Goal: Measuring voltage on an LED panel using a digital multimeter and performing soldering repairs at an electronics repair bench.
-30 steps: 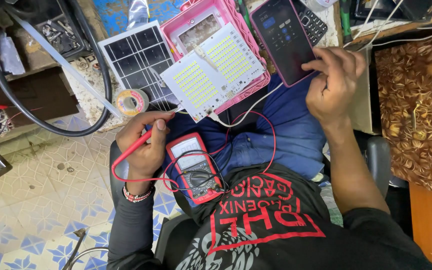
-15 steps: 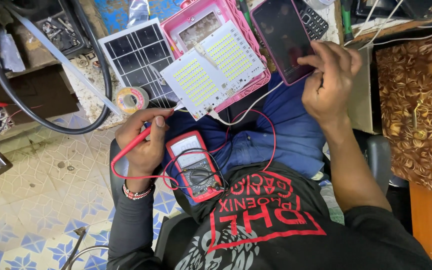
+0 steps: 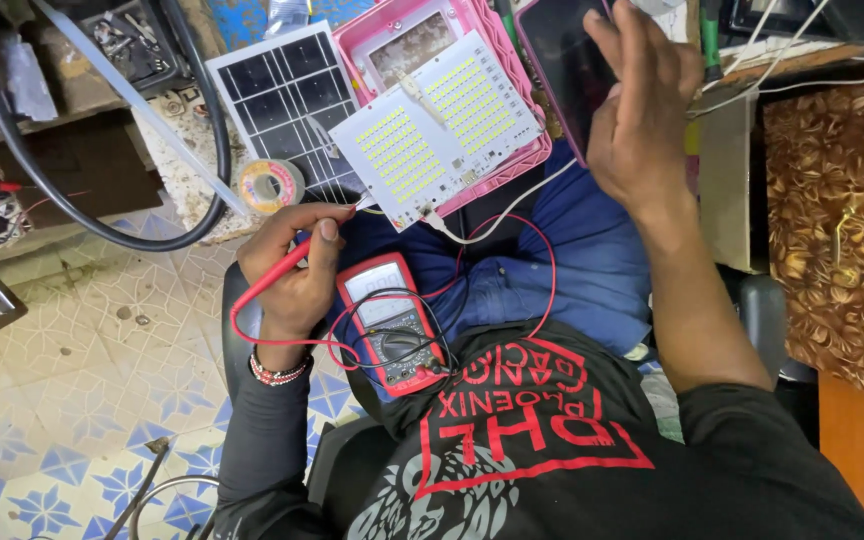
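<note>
Going left to right: our left hand (image 3: 297, 270) pinches the red probe (image 3: 270, 283) as before, its tip near the LED board (image 3: 449, 125) edge; the meter (image 3: 395, 322) rests on our lap. The board lies white and dotted, tilted on the pink case (image 3: 527, 150). Our right hand (image 3: 642, 110) has lifted the phone (image 3: 567, 70) higher (screen now dark), fingers curled round its edge, so testing waits.

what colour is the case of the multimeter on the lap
Red, with a dark grey face around the dial; the multimeter shows in the head view, beside the left hand.
</note>
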